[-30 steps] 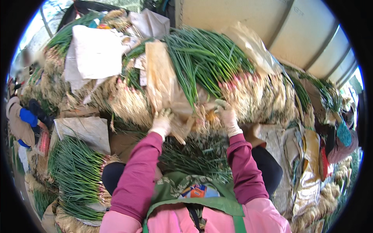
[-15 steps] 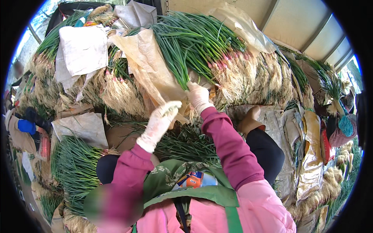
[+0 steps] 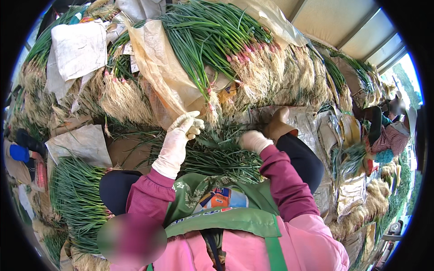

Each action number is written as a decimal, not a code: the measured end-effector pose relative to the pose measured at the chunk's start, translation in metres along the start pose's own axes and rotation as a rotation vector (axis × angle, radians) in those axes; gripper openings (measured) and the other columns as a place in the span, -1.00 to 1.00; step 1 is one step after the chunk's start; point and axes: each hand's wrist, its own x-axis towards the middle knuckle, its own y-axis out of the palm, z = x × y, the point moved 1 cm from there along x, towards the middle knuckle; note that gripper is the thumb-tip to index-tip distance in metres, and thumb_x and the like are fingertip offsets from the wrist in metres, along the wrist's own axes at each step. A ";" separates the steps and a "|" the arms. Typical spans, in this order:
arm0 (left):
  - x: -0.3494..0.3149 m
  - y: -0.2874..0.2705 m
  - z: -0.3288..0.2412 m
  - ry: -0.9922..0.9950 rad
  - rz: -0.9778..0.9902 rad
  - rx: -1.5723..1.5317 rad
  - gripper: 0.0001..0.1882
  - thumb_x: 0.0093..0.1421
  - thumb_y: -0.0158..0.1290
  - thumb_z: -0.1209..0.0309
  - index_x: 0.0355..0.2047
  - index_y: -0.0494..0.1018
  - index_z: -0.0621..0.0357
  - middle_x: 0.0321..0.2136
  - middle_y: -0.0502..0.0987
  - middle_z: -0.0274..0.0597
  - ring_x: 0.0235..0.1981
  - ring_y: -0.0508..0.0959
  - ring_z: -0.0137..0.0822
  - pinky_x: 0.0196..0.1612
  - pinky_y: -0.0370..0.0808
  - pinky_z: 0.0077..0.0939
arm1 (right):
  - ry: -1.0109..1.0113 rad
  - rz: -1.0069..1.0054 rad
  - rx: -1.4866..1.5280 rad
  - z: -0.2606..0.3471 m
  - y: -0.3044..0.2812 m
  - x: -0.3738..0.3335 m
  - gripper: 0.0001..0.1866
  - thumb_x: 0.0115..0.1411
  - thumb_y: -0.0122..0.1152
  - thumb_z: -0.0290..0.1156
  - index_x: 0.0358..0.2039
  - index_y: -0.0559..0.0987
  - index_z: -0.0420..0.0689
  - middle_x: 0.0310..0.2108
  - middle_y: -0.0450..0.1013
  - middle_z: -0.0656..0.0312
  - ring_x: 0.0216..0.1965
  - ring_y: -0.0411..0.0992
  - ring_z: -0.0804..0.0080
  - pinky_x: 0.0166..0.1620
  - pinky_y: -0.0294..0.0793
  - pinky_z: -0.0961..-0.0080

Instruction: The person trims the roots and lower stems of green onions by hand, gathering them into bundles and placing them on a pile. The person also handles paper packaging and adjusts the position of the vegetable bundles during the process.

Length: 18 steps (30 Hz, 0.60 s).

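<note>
Both hands wear pale gloves. My left hand (image 3: 184,127) is up near the lower end of the brown paper sheet (image 3: 156,58), its fingers curled in; whatever they hold, if anything, is hidden. Low over loose green leaves (image 3: 221,160) in front of me, my right hand (image 3: 254,141) is closed, back of the hand up, its fingertips out of sight. Beyond the hands, a few spring onions (image 3: 209,90) lie on the brown sheet with pinkish bulbs and pale roots toward me. They join a large heap of spring onions (image 3: 217,34) with long green leaves.
Bundled onions under a white sheet (image 3: 79,49) lie far left. Another leafy pile (image 3: 81,194) is beside my left knee, partly under a grey sheet (image 3: 79,145). A brown boot (image 3: 279,124) stands right of my right hand. Another person (image 3: 391,137) works at far right.
My right hand has left the spring onions on the brown sheet and come down toward me, to the right. My left hand stays about level. The whole view has shifted slightly.
</note>
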 end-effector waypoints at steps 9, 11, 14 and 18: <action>0.011 -0.012 0.014 -0.113 -0.042 -0.211 -0.75 0.19 -0.15 0.37 -0.15 0.36 0.17 -0.48 0.45 -0.35 -0.57 0.38 -0.59 -0.53 0.31 -0.78 | 0.375 -0.807 0.283 0.053 -0.132 0.044 -0.66 -0.06 0.15 -0.16 -0.29 0.42 -0.06 -0.59 0.44 0.11 -0.53 0.45 0.24 -0.46 0.39 0.35; 0.009 -0.014 0.014 -0.118 -0.089 -0.159 -0.75 0.20 -0.15 0.36 -0.15 0.36 0.17 -0.48 0.45 -0.35 -0.56 0.39 -0.59 -0.53 0.31 -0.79 | 0.337 -0.807 0.426 0.055 -0.125 0.049 -0.72 -0.05 0.12 -0.15 -0.39 0.48 -0.05 -0.55 0.45 0.13 -0.46 0.44 0.22 -0.40 0.39 0.34; 0.009 -0.020 0.021 -0.125 -0.135 -0.101 -0.77 0.19 -0.13 0.30 -0.19 0.39 0.07 -0.43 0.47 -0.39 -0.46 0.43 -0.57 -0.43 0.32 -0.75 | 0.211 -1.179 0.386 0.071 -0.118 0.013 -0.76 -0.02 0.10 -0.16 -0.42 0.49 -0.04 -0.56 0.41 0.22 -0.46 0.42 0.26 -0.36 0.35 0.36; 0.013 -0.013 0.030 -0.211 -0.240 -0.074 -0.80 0.16 -0.10 0.26 -0.25 0.41 0.00 -0.39 0.48 -0.40 -0.36 0.44 -0.52 -0.30 0.33 -0.63 | 0.252 -0.899 0.057 0.112 -0.115 -0.016 -0.77 -0.03 0.10 -0.13 -0.51 0.46 -0.01 -0.60 0.39 0.24 -0.52 0.40 0.34 -0.42 0.33 0.40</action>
